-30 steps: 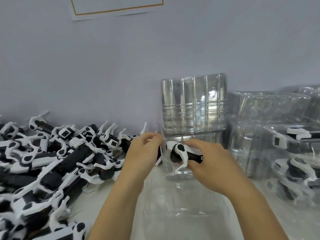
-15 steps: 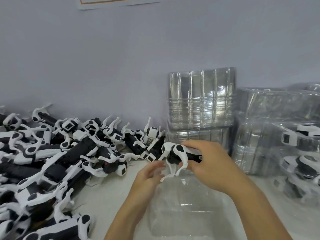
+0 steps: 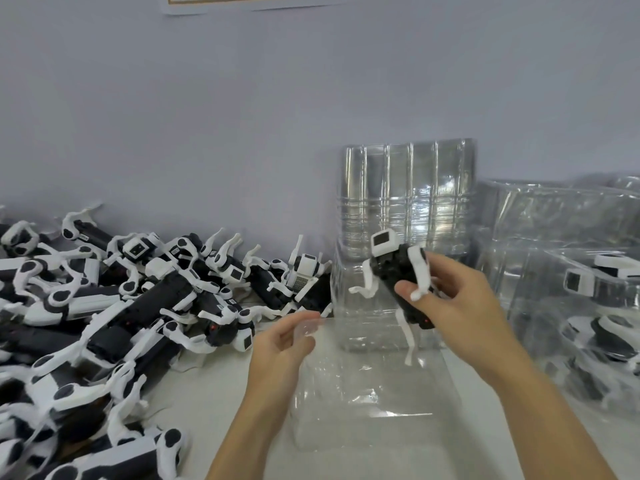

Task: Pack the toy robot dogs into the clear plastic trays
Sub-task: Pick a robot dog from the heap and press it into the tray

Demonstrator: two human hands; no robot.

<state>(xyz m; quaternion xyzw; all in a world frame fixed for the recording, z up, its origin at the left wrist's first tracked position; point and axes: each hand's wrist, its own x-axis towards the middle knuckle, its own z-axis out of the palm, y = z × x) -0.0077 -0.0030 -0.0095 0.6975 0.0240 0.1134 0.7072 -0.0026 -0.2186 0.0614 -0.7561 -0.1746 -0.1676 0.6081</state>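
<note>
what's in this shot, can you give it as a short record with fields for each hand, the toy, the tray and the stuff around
right hand: right hand grips a toy dog by its black body, above the tray
toy dog: tilted, white head up, legs dangling
left hand: left hand pinches the left edge of the open tray
open tray: clear, on the table in front, nothing in it
left side: pile of toy dogs
behind: stack of empty trays
right side: packed trays with dogs inside
</note>
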